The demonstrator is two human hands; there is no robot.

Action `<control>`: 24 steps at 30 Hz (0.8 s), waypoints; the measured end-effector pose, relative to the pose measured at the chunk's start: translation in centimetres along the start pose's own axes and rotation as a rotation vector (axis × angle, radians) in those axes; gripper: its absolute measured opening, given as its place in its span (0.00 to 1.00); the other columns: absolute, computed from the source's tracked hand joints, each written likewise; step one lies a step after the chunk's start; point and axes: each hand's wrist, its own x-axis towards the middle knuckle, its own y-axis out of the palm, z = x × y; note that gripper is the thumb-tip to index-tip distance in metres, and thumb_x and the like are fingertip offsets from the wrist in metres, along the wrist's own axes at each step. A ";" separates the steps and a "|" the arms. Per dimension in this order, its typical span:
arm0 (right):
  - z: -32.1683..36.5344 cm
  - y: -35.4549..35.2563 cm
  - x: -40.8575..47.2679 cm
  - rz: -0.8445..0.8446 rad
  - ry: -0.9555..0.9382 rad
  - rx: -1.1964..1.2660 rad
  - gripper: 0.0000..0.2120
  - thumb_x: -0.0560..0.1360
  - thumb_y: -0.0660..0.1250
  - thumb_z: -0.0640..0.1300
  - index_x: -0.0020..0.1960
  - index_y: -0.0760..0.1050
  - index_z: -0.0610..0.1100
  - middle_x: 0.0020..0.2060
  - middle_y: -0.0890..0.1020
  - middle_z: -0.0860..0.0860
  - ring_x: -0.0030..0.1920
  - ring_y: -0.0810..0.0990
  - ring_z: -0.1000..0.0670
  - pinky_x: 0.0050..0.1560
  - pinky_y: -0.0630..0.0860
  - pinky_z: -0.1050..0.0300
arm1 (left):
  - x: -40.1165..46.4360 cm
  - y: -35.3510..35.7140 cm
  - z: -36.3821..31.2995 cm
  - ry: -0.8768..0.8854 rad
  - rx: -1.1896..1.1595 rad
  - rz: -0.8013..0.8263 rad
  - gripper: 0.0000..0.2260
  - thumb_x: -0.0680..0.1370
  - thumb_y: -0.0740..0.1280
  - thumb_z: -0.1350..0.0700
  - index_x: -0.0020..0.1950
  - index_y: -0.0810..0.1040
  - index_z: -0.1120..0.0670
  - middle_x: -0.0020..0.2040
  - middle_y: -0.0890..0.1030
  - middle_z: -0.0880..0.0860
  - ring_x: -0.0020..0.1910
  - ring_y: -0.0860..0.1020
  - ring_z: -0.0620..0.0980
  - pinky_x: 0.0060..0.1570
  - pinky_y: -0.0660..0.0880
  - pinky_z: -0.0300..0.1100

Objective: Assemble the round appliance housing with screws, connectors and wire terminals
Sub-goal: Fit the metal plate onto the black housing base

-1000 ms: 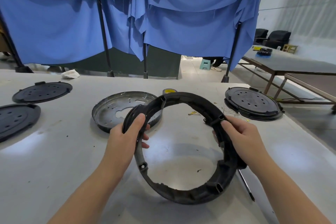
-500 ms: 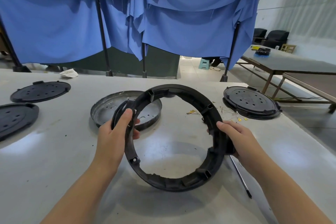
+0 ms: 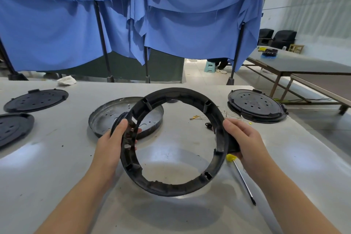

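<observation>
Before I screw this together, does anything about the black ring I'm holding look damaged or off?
Yes. The black plastic ring, held by the left hand and right hand, has a ragged, chipped inner edge along its near side and by the right hand. Loose wire terminals lie scattered on the table behind it.

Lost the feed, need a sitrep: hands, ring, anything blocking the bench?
Left hand and right hand both grip the black ring, tilted above the table. Metal pan behind it. Screwdriver lies beneath the right hand.
</observation>
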 end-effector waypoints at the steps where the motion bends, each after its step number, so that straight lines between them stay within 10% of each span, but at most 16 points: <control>1: -0.1 -0.1 0.0 0.002 -0.002 -0.006 0.07 0.73 0.70 0.48 0.47 0.83 0.46 0.37 0.84 0.47 0.35 0.82 0.51 0.32 0.79 0.59 | -0.1 0.0 -0.1 0.020 0.002 -0.014 0.17 0.81 0.61 0.45 0.54 0.83 0.54 0.46 0.86 0.48 0.41 0.83 0.41 0.43 0.75 0.41; 9: -1.0 -0.4 0.7 -0.063 0.124 -0.179 0.12 0.76 0.67 0.51 0.47 0.82 0.42 0.42 0.86 0.45 0.38 0.82 0.48 0.45 0.83 0.44 | 0.0 -0.3 -0.3 0.099 0.138 -0.054 0.14 0.79 0.64 0.47 0.44 0.84 0.55 0.38 0.86 0.50 0.40 0.83 0.44 0.43 0.75 0.42; 24: -3.5 0.1 1.9 -0.173 0.049 -0.474 0.04 0.73 0.71 0.41 0.43 0.78 0.49 0.38 0.84 0.52 0.41 0.84 0.46 0.46 0.81 0.47 | 1.1 -1.1 1.0 0.132 0.691 -0.080 0.21 0.78 0.63 0.44 0.32 0.70 0.57 0.27 0.74 0.51 0.31 0.74 0.54 0.33 0.69 0.45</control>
